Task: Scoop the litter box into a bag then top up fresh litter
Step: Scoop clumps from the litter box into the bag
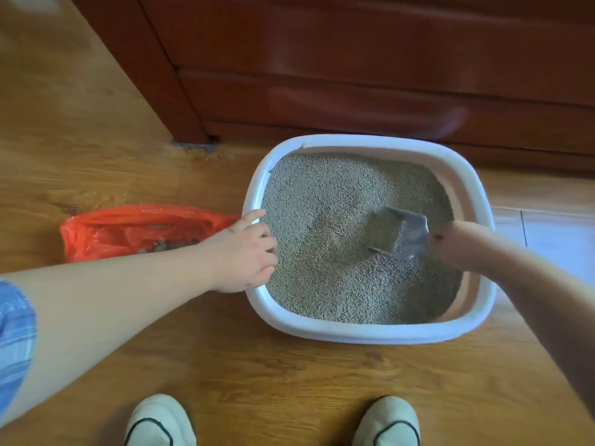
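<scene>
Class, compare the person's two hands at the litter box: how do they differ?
The left hand grips the litter box rim; the right hand holds the grey scoop in the litter. The left hand looks sharp; the right hand is blurred. Both reach over the litter box.

Warm brown wood-plank floor point(96, 123) fills most of frame. Dark red-brown wooden cabinet point(354, 75) spans top, soft glare on panels. Cabinet corner post point(180, 101) meets floor upper left of centre, small yellowish grains point(206, 154) scattered at its foot. Pale tile point(553, 239) at right edge.
</scene>
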`<state>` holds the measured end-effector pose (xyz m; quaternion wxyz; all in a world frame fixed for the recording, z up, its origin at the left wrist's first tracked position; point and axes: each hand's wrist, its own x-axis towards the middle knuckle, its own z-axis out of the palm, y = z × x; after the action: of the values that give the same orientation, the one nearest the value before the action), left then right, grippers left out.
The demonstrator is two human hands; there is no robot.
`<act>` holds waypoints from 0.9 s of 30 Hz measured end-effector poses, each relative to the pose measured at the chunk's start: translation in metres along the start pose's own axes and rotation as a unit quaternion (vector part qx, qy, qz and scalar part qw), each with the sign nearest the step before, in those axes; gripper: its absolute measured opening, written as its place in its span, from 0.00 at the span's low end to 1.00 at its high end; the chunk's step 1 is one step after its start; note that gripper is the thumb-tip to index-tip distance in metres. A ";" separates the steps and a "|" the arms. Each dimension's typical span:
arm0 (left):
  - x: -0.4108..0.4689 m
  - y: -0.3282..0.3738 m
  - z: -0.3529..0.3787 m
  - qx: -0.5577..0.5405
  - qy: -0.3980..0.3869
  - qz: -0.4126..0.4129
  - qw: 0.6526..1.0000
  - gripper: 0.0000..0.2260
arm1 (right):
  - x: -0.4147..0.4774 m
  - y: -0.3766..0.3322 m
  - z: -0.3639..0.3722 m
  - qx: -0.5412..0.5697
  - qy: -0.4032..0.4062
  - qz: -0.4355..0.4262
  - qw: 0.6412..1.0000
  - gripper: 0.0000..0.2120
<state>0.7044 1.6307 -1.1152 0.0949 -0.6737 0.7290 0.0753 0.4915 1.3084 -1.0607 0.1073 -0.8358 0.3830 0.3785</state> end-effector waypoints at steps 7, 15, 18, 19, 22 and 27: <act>0.000 0.000 -0.001 0.011 -0.001 0.003 1.000 0.17 | -0.022 -0.014 0.008 -0.043 0.161 -0.077 0.983 0.10; 0.002 0.001 -0.007 0.004 -0.012 0.001 1.000 0.16 | -0.037 -0.013 0.034 -0.075 0.303 -0.167 0.935 0.09; 0.002 0.003 -0.010 0.000 -0.024 -0.004 1.000 0.16 | -0.037 -0.010 0.049 -0.087 0.283 -0.163 0.941 0.13; 0.002 0.004 -0.010 -0.003 -0.026 -0.009 1.000 0.15 | -0.038 -0.011 0.053 -0.089 0.277 -0.160 0.943 0.12; 0.006 0.010 -0.008 -0.007 -0.022 -0.056 0.998 0.15 | -0.039 -0.014 0.064 -0.076 0.255 -0.171 0.949 0.11; 0.036 0.020 -0.025 -0.075 -0.014 -0.119 0.990 0.19 | -0.037 -0.018 0.070 -0.014 0.294 -0.156 0.943 0.13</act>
<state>0.6807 1.5914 -1.0998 0.0627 -0.7599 0.6343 0.1272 0.4502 1.3742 -1.0848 0.0354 -0.9606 0.2569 0.0996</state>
